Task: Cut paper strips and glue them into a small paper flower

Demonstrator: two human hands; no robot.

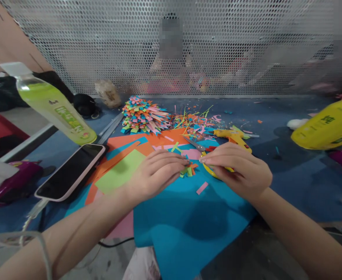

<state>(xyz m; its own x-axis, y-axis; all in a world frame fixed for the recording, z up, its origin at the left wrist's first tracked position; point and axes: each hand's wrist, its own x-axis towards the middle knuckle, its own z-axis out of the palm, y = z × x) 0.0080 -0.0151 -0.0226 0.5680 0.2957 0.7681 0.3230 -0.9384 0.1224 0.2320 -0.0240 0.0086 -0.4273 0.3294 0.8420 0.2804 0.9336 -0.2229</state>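
My left hand [159,171] is closed, its fingertips on a small cluster of orange, green and blue paper strips [189,170]. To its right, my right hand [238,165] is pinched thumb to finger; what sits in the pinch is too small to make out. Both hands hover over blue paper sheets [177,217]. Scissors [200,147] with red and yellow handles lie partly hidden behind my right hand. Beyond that hand rests a yellow glue gun [232,136]. A loose pink paper strip [202,188] lies between and below the hands.
A cone of layered paper strips [143,116] stands behind, beside a pile of paper scraps [191,122]. Leftward are a phone [72,171] on a cable and a green drink bottle [54,105]. A yellow bottle [325,122] lies right. A perforated metal panel [124,42] closes the back.
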